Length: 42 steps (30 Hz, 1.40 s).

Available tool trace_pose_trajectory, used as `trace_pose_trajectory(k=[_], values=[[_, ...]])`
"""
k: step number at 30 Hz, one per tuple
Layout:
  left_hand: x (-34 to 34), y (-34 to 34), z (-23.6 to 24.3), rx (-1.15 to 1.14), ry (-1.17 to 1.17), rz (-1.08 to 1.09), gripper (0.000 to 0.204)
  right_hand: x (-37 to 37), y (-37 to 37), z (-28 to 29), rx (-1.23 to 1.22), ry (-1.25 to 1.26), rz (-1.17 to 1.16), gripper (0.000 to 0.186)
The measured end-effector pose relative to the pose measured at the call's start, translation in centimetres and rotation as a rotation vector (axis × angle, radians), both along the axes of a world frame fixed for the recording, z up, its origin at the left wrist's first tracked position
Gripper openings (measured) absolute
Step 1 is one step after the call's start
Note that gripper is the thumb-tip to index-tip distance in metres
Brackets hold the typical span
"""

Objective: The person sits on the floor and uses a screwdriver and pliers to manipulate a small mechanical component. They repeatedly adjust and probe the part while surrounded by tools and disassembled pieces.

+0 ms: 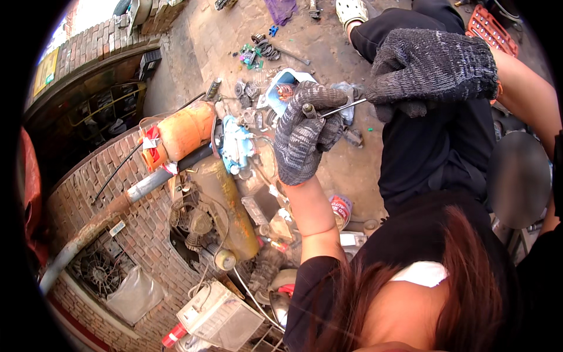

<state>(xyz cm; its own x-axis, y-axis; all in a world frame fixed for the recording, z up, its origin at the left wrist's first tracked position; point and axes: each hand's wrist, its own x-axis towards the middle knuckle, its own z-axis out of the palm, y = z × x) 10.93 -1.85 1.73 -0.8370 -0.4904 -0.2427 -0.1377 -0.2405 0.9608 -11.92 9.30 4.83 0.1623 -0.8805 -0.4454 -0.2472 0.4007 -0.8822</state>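
Grey knitted work gloves cover both my hands. In the middle of the view, my left hand (305, 132) is closed around a small metal part with a round, stubby end (309, 110) poking out by the thumb; the rest of it is hidden. My right hand (434, 67), further right above my dark trousers, grips a thin straight metal rod (347, 107). The rod's far end meets the left glove beside the small part, and its near end disappears inside the right fist. Whether the tip touches the part I cannot tell.
Behind my left hand stands a blue-and-white container (288, 77) with coppery pieces inside. Loose metal parts (267, 50) lie on the ground. To the left are an orange cylinder (187, 130), a yellowish gas cylinder (226, 205) and a brick wall. A red plastic crate (491, 30) sits far right.
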Motion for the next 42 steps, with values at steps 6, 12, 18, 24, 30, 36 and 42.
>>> trace_pose_trajectory(k=[6, 12, 18, 24, 30, 36, 42], values=[[-0.4, 0.2, 0.1, -0.1, -0.084, -0.013, 0.049, 1.0, -0.2, -2.7, -0.286, 0.078, -0.013, 0.031], [-0.3, -0.5, -1.1, 0.132, 0.155, 0.094, 0.051, 0.4, 0.4, -3.2, -0.387, -0.138, 0.075, 0.031], [-0.1, -0.3, -0.6, 0.277, 0.27, 0.098, 0.059, 0.0, -0.2, -1.2, -0.02, -0.087, 0.082, 0.03], [-0.8, -0.6, -0.8, 0.216, 0.17, 0.057, 0.058, -1.3, -0.4, -1.2, -0.029, -0.051, 0.104, 0.029], [0.4, 0.0, 0.1, 0.131, 0.027, 0.056, 0.049, 0.1, -1.7, -2.2, -0.028, -0.102, 0.176, 0.028], [-1.2, -0.4, -0.9, 0.157, 0.064, -0.101, 0.048, -1.5, -0.3, -3.8, 0.158, -0.232, 0.127, 0.027], [-0.6, 0.3, -0.8, 0.048, -0.014, -0.041, 0.046, -0.6, -0.8, -5.7, 0.298, -0.232, 0.115, 0.026]])
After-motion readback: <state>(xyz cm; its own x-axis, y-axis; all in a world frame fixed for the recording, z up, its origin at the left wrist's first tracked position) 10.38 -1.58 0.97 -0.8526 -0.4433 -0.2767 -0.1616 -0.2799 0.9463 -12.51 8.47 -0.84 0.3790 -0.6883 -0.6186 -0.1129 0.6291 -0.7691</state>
